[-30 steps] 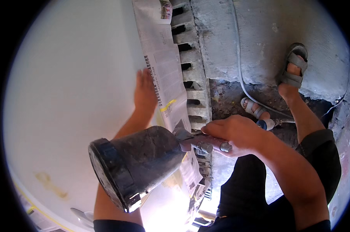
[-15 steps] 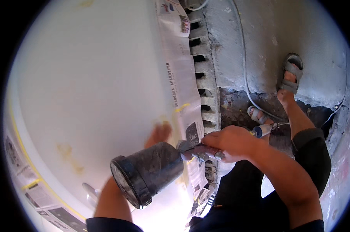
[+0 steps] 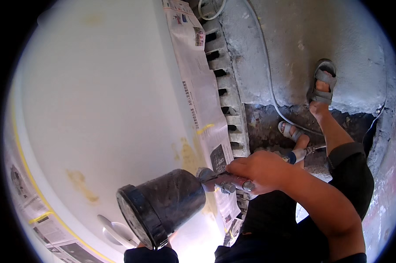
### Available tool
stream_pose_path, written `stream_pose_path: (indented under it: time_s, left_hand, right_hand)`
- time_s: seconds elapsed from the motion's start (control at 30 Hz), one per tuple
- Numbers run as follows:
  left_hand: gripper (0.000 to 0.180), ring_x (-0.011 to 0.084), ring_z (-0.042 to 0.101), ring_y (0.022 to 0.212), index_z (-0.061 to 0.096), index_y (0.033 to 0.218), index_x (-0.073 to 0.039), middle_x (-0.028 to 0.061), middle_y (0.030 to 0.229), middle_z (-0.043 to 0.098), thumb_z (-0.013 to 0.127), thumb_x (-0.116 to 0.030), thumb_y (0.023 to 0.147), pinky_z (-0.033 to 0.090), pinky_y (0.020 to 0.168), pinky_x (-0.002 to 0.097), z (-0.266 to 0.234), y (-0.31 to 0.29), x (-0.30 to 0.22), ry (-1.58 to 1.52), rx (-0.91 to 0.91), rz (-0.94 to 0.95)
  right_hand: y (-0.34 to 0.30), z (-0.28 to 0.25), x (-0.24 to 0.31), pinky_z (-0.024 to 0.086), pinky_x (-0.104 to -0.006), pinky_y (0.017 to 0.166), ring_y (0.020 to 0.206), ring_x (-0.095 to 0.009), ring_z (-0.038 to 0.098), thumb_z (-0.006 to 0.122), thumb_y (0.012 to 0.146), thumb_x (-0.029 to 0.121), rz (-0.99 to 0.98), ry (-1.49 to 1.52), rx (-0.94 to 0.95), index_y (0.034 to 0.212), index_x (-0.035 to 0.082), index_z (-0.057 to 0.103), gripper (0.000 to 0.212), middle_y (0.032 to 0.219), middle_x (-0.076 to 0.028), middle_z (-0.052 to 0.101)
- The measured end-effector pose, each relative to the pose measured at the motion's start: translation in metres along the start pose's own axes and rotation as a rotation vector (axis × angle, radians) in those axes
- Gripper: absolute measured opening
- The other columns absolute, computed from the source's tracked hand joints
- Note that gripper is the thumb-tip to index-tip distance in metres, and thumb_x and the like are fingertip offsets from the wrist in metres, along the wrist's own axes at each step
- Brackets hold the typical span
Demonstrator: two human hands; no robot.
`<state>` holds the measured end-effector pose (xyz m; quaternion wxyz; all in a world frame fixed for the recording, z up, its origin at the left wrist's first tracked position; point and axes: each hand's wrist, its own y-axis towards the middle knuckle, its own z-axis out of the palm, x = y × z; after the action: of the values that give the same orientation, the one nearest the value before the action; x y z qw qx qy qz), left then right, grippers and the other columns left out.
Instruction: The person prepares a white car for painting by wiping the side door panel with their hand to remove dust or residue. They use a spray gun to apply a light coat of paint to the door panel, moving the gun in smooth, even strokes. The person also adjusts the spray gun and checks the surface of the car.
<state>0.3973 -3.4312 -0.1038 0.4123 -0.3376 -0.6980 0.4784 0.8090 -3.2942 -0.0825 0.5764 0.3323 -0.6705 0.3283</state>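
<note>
The right hand (image 3: 260, 172) is gripping the metal body of a spray gun (image 3: 226, 180), fingers wrapped tight around it, with the dark paint cup (image 3: 163, 206) projecting to the left of the knuckles. The left hand is sitting almost wholly behind that cup, so its finger state cannot be determined. Gun and cup are hanging over a white panel (image 3: 97, 96), edged with taped newspaper (image 3: 198, 87).

A right hand (image 3: 261, 171) has its grip closed around the metal body of a spray gun with a black cylindrical paint cup (image 3: 163, 206), held over a large white curved panel (image 3: 101, 109). Newspaper masking (image 3: 202, 92) lines the panel's edge. Sandalled feet (image 3: 320, 85) stand on grey concrete.
</note>
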Motion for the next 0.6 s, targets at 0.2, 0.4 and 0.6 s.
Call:
stream_pose_path:
  time_s: [0.2, 0.4, 0.6]
  left_hand:
    - [0.07, 0.0299, 0.028, 0.14, 0.037, 0.142, -0.001, 0.0158, 0.147, 0.038, 0.06, -0.035, 0.085, 0.017, 0.118, 0.0433, -0.018, -0.053, 0.061, -0.339, -0.322, -0.199]
    - [0.069, 0.0222, 0.024, 0.143, 0.029, 0.147, -0.001, 0.0129, 0.153, 0.03, 0.046, -0.042, 0.094, 0.016, 0.117, 0.0455, -0.221, -0.058, 0.251, 0.244, -0.418, -0.617]
    - [0.068, 0.0264, 0.027, 0.142, 0.033, 0.146, -0.005, 0.0121, 0.151, 0.035, 0.05, -0.041, 0.091, 0.018, 0.116, 0.0512, -0.113, -0.122, 0.115, 0.358, -0.26, -0.303]
  right_hand:
    - [0.021, 0.006, 0.029, 0.052, -0.0435, 0.065, 0.079, -0.034, 0.065, 0.07, 0.072, 0.018, -0.088, -0.049, 0.043, 0.11, 0.014, 0.057, 0.041, 0.097, -0.008, 0.065]
    - [0.032, 0.001, 0.053, 0.052, -0.0442, 0.064, 0.075, -0.035, 0.065, 0.066, 0.077, 0.019, -0.214, 0.029, -0.12, 0.108, 0.014, 0.059, 0.032, 0.094, -0.01, 0.066]
    - [0.042, 0.003, 0.085, 0.051, -0.0463, 0.064, 0.075, -0.036, 0.065, 0.061, 0.085, 0.028, -0.184, -0.023, -0.002, 0.1, 0.013, 0.059, 0.021, 0.089, -0.01, 0.065]
